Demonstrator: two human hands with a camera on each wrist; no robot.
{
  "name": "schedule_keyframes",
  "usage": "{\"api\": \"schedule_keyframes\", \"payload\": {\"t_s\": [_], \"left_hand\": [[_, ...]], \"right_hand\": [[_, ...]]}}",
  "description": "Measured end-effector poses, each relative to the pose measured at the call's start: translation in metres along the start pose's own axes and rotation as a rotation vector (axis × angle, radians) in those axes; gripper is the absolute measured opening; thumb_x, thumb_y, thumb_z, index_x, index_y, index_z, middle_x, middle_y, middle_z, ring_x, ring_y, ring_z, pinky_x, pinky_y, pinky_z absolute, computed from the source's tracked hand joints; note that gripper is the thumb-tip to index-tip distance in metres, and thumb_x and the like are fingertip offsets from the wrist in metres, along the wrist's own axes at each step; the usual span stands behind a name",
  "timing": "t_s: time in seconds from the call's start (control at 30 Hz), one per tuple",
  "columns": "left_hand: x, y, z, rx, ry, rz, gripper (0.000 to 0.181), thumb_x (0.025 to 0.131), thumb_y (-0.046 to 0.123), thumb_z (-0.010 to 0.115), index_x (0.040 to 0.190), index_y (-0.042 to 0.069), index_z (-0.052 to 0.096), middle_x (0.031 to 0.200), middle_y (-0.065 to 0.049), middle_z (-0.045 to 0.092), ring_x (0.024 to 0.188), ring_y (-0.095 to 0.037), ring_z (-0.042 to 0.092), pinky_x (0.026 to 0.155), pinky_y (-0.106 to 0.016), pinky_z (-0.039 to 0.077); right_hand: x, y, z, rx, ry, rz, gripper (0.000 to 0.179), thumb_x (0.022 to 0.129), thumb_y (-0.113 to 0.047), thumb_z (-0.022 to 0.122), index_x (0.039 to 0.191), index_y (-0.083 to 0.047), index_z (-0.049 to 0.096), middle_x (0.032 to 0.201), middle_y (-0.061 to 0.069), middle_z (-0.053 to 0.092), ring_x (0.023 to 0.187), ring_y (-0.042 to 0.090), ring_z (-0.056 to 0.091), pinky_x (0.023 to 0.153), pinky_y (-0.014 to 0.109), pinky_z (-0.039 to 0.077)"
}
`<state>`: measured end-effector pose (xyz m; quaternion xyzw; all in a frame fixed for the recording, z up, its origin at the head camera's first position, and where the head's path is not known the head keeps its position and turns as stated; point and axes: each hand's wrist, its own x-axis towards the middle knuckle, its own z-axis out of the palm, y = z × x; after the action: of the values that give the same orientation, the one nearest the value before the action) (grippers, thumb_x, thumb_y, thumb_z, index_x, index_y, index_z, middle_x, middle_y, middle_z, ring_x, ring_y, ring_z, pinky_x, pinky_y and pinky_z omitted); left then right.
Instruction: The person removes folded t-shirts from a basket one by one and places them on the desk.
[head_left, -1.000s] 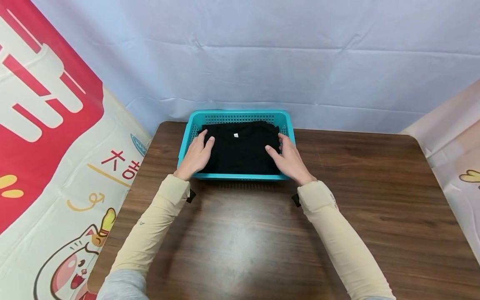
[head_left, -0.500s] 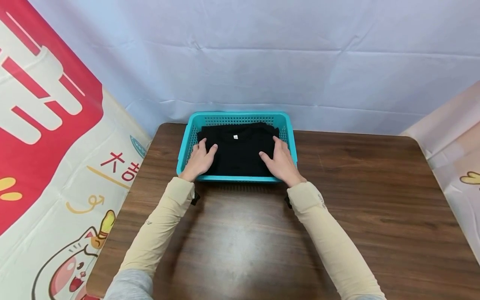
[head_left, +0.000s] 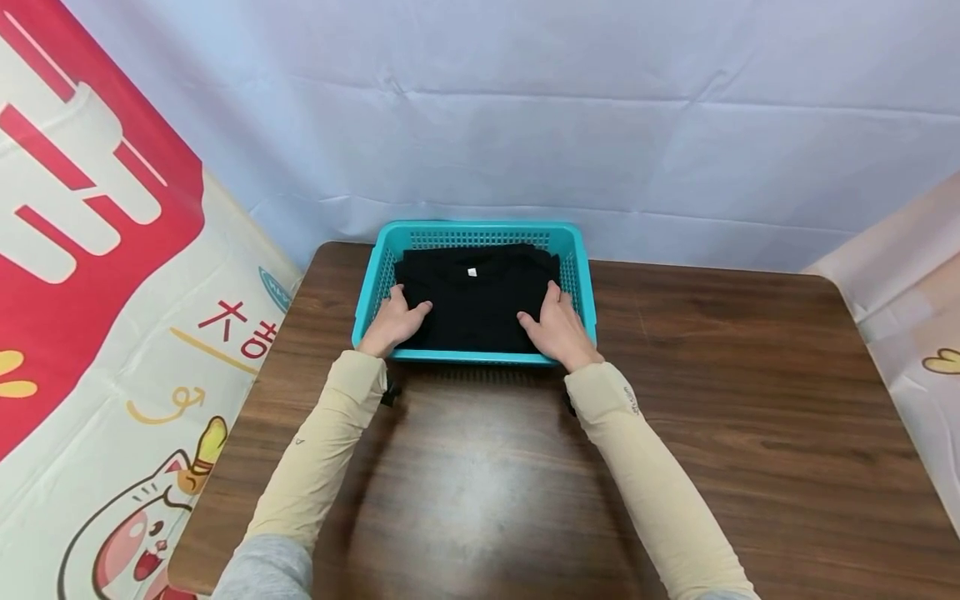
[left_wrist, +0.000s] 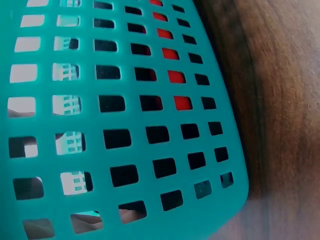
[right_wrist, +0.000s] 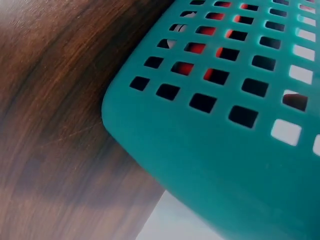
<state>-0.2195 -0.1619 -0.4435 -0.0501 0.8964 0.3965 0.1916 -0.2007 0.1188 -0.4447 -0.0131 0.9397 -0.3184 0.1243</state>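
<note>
A folded black shirt [head_left: 480,304] with a white neck label lies in a turquoise plastic basket [head_left: 472,357]. At its left side, my left hand [head_left: 393,322] grips the edge, thumb on top and fingers down beside the basket wall. My right hand [head_left: 561,331] holds the opposite edge in the same way; its fingertips are partly hidden. Both wrists cross the front corners of the basket. Through the holes in the left wrist view, red material [left_wrist: 183,103] shows below black cloth; red [right_wrist: 182,68] also appears in the right wrist view.
The basket stands at the back of a brown wooden table [head_left: 712,417], close to a pale hanging cloth [head_left: 525,150]. A printed banner [head_left: 150,350] hangs along the left edge of the table.
Both hands have slid towards me along the shirt's sides, the right one also inwards. Their fingers have gone down beside the shirt's edges. The basket stays in place.
</note>
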Motion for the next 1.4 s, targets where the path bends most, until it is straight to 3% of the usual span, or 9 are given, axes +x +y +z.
{"api": "schedule_keyframes", "payload": {"t_s": [0.13,0.23,0.4,0.53,0.7,1.03,1.23,1.4], "left_hand": [[0.0,0.0,0.0,-0.01,0.009,-0.009,0.078,0.1,0.043,0.042,0.155,0.007,-0.001,0.159,-0.024,0.014,0.145,-0.04,0.023,0.112,-0.054,0.032],[0.001,0.0,0.001,0.036,0.035,-0.011,0.075,0.101,0.041,0.041,0.154,0.005,0.004,0.155,-0.027,0.024,0.139,-0.042,0.033,0.107,-0.054,0.037],[0.001,0.001,0.004,0.132,0.099,-0.001,0.069,0.101,0.039,0.042,0.152,0.001,0.016,0.149,-0.03,0.032,0.133,-0.044,0.039,0.103,-0.054,0.041],[0.002,0.001,0.006,0.186,0.136,-0.01,0.069,0.101,0.038,0.042,0.152,-0.001,0.016,0.147,-0.031,0.036,0.127,-0.044,0.046,0.1,-0.054,0.044],[0.001,0.001,0.008,0.213,0.122,-0.039,0.074,0.1,0.039,0.044,0.152,-0.002,0.012,0.139,-0.032,0.045,0.113,-0.044,0.057,0.091,-0.052,0.05],[0.004,-0.001,0.004,0.049,0.103,-0.05,0.083,0.097,0.036,0.053,0.153,-0.001,0.005,0.147,-0.032,0.035,0.129,-0.043,0.046,0.101,-0.051,0.045],[0.004,-0.001,-0.002,-0.146,0.049,-0.108,0.081,0.097,0.034,0.055,0.155,0.005,0.006,0.159,-0.02,0.017,0.143,-0.037,0.028,0.11,-0.05,0.037],[0.005,-0.004,-0.008,-0.311,-0.036,-0.165,0.086,0.098,0.039,0.053,0.155,0.005,-0.001,0.163,-0.014,0.003,0.15,-0.033,0.011,0.118,-0.049,0.026]], "right_hand": [[0.0,-0.001,-0.001,0.001,-0.014,0.014,0.083,0.099,-0.041,0.047,0.153,0.002,0.001,0.155,0.031,0.017,0.139,0.045,0.031,0.11,0.055,0.034],[0.001,-0.001,-0.001,0.007,-0.035,0.022,0.084,0.099,-0.041,0.047,0.153,0.002,0.0,0.155,0.03,0.019,0.14,0.043,0.03,0.111,0.055,0.033],[0.001,0.0,-0.002,0.008,-0.075,0.033,0.085,0.099,-0.041,0.047,0.153,0.004,-0.001,0.154,0.031,0.023,0.139,0.043,0.032,0.111,0.054,0.034],[0.002,0.0,-0.002,0.006,-0.105,0.043,0.086,0.099,-0.042,0.047,0.152,0.005,-0.002,0.154,0.031,0.024,0.139,0.043,0.032,0.11,0.054,0.035],[0.003,0.0,-0.004,0.042,-0.113,0.051,0.086,0.099,-0.042,0.047,0.152,0.004,-0.001,0.153,0.031,0.026,0.138,0.043,0.034,0.11,0.053,0.036],[0.003,-0.002,-0.009,0.165,-0.112,0.045,0.076,0.1,-0.035,0.049,0.153,-0.001,0.007,0.156,0.026,0.02,0.143,0.041,0.026,0.11,0.055,0.033],[0.004,0.001,-0.009,0.186,-0.122,0.035,0.074,0.1,-0.028,0.047,0.153,-0.001,0.004,0.157,0.026,0.018,0.144,0.04,0.024,0.111,0.054,0.033],[0.005,0.002,-0.012,0.25,-0.123,0.076,0.077,0.101,-0.028,0.048,0.154,-0.002,-0.001,0.16,0.022,0.011,0.147,0.039,0.017,0.113,0.054,0.031]]}}
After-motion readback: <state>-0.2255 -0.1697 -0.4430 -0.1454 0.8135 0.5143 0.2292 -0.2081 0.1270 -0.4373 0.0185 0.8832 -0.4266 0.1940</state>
